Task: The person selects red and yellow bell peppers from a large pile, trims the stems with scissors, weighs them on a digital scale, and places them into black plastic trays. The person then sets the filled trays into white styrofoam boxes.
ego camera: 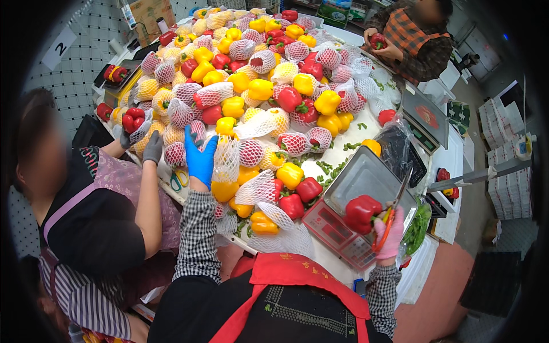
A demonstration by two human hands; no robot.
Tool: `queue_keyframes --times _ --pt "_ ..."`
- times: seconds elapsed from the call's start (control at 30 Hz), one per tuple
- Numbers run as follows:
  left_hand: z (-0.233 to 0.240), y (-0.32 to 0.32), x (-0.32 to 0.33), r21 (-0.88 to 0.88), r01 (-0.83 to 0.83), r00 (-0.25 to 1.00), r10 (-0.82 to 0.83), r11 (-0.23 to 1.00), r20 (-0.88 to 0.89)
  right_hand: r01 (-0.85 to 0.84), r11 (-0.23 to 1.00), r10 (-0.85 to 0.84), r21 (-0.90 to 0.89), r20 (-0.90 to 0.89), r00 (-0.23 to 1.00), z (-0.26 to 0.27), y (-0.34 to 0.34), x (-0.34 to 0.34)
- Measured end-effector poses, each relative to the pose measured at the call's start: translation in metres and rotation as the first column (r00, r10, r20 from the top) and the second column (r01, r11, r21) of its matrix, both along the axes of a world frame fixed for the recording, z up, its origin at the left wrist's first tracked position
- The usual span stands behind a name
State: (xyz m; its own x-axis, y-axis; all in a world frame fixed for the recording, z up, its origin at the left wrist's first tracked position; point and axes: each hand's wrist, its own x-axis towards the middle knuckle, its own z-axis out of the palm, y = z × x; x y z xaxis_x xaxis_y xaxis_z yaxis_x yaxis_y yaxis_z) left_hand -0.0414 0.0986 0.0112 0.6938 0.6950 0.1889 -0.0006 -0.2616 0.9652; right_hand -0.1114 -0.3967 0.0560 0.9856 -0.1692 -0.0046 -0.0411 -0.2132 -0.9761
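My left hand [200, 159], in a blue glove, reaches into the pile with its fingers spread. A red bell pepper in a foam net [197, 128] lies close to its fingertips; whether they touch is unclear. In a pink glove, my right hand [391, 236] holds scissors [389, 227] with orange handles, blades pointing up and away. A red bell pepper [361, 213] is also held at that hand's fingertips, its green stem turned towards the glove. Under the pepper is the metal tray [364, 176] of a red digital scale [328, 229].
Red and yellow bell peppers [260, 90], many in foam nets, cover the table. Cut green stems [328, 167] are scattered beside the tray. A co-worker's gloved hands [152, 148] work close on the left. Another scale [424, 113], a black tray [403, 150] and another person [407, 38] are at right.
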Motion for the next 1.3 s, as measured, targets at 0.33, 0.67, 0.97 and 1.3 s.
queue_keyframes --times 0.33,0.67,0.97,1.3 --pt "0.041 -0.053 -0.008 0.683 -0.052 0.993 -0.035 0.728 0.113 0.124 0.745 -0.079 -0.656 0.097 0.992 0.012 -0.006 0.043" --pt "-0.026 -0.159 0.019 0.41 0.879 0.454 -0.692 0.245 -0.561 0.161 0.816 -0.097 -0.556 0.142 0.985 0.013 0.002 0.031" --pt "-0.071 -0.202 0.013 0.537 0.843 0.408 -0.598 -0.045 -0.69 0.214 0.881 -0.143 -0.421 0.195 0.97 0.022 0.017 -0.01" --pt "-0.062 -0.192 0.01 0.492 0.867 0.392 -0.714 0.076 -0.58 0.076 0.963 -0.056 -0.26 0.082 0.995 0.001 0.032 -0.034"
